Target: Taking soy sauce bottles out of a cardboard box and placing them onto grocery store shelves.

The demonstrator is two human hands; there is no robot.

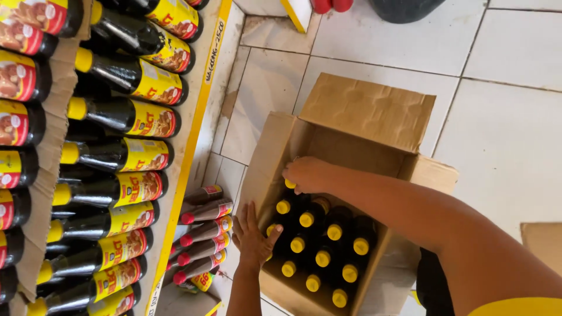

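An open cardboard box stands on the tiled floor, filled with several dark bottles with yellow caps. My right hand reaches into the box's far corner, its fingers closed around the top of one yellow-capped bottle. My left hand lies flat against the outside of the box's near wall. Its fingers are spread and its thumb hooks over the rim.
A yellow-edged shelf on the left carries rows of dark sauce bottles with yellow and red labels. Below it lie several brown bottles with red caps. Another cardboard piece sits at the right edge.
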